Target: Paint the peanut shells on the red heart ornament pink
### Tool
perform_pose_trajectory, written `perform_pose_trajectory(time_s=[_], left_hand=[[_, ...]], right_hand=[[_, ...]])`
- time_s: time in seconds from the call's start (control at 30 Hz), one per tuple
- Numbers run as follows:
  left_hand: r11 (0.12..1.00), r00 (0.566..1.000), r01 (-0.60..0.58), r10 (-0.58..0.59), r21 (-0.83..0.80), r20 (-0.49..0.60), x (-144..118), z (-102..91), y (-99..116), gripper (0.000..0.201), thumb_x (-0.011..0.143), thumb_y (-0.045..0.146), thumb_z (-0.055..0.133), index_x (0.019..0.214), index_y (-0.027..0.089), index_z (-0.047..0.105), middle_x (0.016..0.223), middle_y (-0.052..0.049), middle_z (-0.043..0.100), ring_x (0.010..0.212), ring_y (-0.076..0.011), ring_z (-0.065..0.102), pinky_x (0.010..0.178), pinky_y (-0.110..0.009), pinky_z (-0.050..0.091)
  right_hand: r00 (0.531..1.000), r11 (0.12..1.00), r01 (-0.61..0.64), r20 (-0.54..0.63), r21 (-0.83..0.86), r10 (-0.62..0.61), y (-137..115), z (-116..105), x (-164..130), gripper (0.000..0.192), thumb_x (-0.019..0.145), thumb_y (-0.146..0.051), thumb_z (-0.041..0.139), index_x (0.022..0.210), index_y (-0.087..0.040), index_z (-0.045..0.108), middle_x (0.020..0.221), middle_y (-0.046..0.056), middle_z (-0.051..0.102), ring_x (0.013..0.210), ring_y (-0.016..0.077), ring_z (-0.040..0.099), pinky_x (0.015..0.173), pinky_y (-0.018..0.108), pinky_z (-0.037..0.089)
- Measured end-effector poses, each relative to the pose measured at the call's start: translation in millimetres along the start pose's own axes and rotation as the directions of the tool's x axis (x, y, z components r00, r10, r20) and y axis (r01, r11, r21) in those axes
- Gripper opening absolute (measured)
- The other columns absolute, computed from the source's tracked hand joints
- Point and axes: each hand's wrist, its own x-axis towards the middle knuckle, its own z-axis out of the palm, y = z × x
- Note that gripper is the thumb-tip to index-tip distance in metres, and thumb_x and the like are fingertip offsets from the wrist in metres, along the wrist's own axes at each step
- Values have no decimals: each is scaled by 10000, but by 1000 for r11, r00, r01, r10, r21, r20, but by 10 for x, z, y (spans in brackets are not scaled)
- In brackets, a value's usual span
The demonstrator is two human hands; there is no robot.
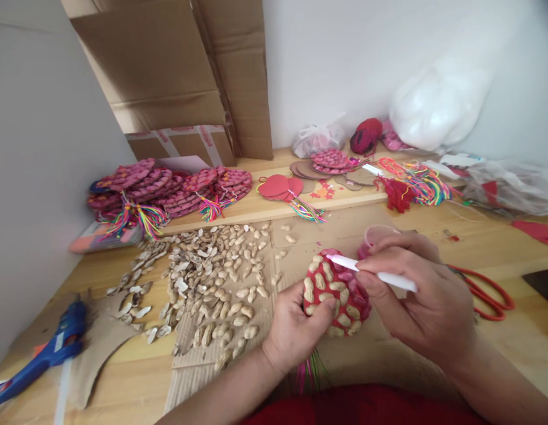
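Observation:
My left hand (295,324) grips the lower left edge of a red disc with peanut shells (329,289) set over its face, the thumb lying on top. Part of the disc's right side is coloured pink. Between the fingers and thumb of my right hand (415,295) is a white marker pen (371,273), its pink tip at the upper edge of the disc. Behind my right fingers, a small clear cup (380,234) with pink in it is partly hidden. Coloured strings (311,372) hang below the disc.
Loose peanut shells (220,277) spread over cardboard at left. A blue glue gun (56,348) lies at far left, and orange-handled scissors (486,295) at right. Along the back shelf sit pink tasselled discs (167,189), red discs (278,186), yarn (366,136) and plastic bags (437,106).

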Motion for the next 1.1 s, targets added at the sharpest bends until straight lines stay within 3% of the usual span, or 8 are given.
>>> perform_pose_trajectory(time_s=[0.23,0.6,0.9,1.1], left_hand=[[991,997,66,-69,-112,-28,2,-14,-40,250,858,374,756,936,137,736,852,-55,770,698,-143,628,685,-246,537],[987,997,74,-78,-145,-28,6,-24,-33,347,827,450,790,925,122,737,838,-62,776,676,-141,635,657,-246,539],[986,998,66,-69,-155,-13,8,-21,-19,313,843,429,778,964,142,762,805,-39,761,698,-148,646,670,-244,543],[987,994,85,-94,-135,-57,7,-20,-5,328,799,446,807,899,141,744,788,-34,755,650,-139,628,641,-243,537]], right_hand=[[1000,998,-28,-4,-50,27,30,-28,-7,129,850,-220,700,967,-268,673,882,42,722,972,267,672,866,459,523],[996,995,-92,5,21,92,78,14,-33,151,853,-222,700,997,-267,688,952,63,703,1001,263,666,883,468,543],[995,994,-97,-6,39,98,76,13,-7,174,852,-191,694,1001,-278,674,939,63,718,987,267,675,841,467,564],[996,996,-89,10,24,89,85,21,-18,139,844,-235,708,977,-271,688,916,54,707,987,276,680,854,472,562]])
